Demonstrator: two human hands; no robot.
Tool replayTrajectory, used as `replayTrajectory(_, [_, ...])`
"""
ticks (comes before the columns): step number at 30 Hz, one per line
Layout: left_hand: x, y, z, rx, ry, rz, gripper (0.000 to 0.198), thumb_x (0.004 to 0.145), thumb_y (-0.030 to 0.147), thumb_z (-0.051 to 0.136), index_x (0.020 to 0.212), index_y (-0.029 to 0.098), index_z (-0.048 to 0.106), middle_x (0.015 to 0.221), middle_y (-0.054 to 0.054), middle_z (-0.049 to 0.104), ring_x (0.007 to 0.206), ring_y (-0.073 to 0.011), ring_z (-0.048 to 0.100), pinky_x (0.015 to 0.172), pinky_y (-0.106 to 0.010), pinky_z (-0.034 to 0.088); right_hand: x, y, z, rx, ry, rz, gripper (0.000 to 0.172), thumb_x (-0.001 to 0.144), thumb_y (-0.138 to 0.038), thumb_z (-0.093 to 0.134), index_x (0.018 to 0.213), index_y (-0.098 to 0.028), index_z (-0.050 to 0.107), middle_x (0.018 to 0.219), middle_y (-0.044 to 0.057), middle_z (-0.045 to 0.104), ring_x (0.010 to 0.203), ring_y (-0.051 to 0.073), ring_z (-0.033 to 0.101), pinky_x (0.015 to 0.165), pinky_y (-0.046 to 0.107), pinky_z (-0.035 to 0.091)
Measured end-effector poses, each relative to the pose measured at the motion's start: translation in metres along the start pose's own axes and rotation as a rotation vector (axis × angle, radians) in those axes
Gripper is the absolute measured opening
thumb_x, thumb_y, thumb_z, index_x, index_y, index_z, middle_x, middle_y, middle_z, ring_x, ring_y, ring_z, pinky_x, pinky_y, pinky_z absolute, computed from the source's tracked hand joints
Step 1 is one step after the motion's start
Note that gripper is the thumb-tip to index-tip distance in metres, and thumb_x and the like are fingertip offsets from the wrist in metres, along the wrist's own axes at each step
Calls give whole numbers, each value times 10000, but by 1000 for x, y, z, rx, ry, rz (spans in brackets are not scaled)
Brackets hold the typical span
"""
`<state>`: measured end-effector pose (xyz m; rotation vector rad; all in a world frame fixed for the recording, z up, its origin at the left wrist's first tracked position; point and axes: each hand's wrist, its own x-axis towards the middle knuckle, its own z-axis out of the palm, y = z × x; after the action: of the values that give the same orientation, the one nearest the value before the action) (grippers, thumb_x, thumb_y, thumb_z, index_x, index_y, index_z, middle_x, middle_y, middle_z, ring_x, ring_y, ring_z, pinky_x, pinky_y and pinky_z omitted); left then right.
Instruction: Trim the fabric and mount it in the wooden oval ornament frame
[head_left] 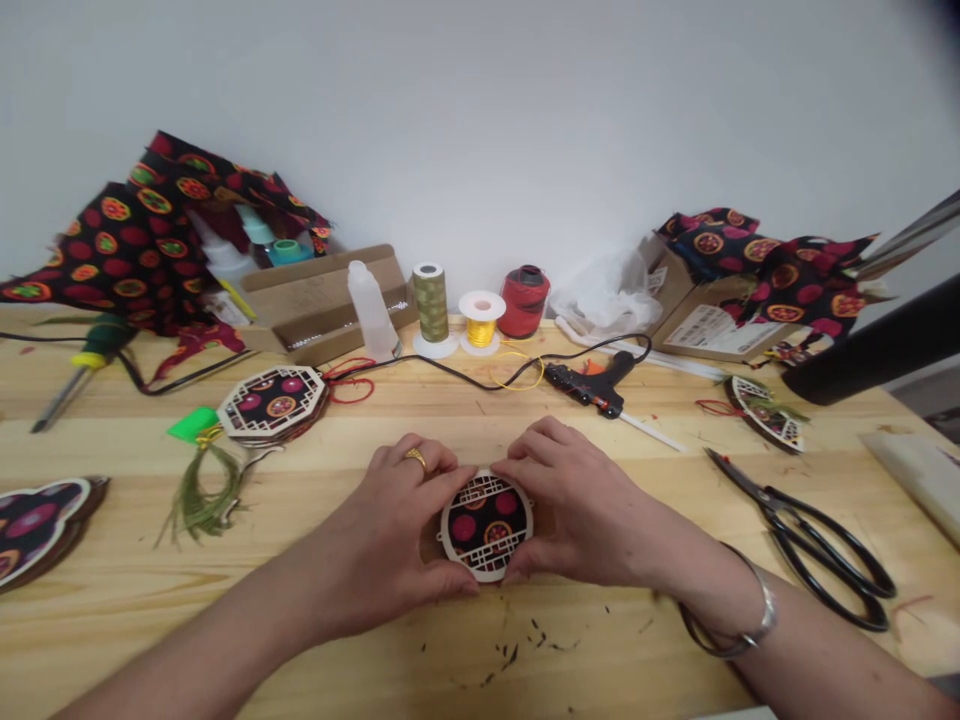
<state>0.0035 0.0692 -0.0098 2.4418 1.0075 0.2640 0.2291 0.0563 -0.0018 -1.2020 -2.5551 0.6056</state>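
A round wooden pendant (491,525) with cut-out lattice bands and dark printed fabric lies between my hands, low over the table. My left hand (397,520), with a ring on one finger, curls around its left rim, thumb at the bottom edge. Around the right rim, my right hand (574,510) grips with its thumb low and fingers at the top. Both hands are closed on it, and its underside is hidden. Dark scraps (514,655) are scattered on the wood just in front.
Black scissors (806,540) lie at right. A glue gun (592,383) rests behind my right hand, its cable running left. An octagonal pendant (274,403) with a green tassel (206,490) lies at left. Behind stand thread spools (431,305), a bottle (373,310) and cardboard boxes (337,300).
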Motion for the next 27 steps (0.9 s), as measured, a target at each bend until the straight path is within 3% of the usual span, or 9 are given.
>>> replayTrajectory(27, [3,-2,5,57,8,24,572,688,481,722,1181,235,568,1041,-66,547,1013,-289,452,875,-455,397,1,3,2,-44,-38,-8,570,672,-581,716,1094,-206,638,932,74,581,925,253,443,766,359,383])
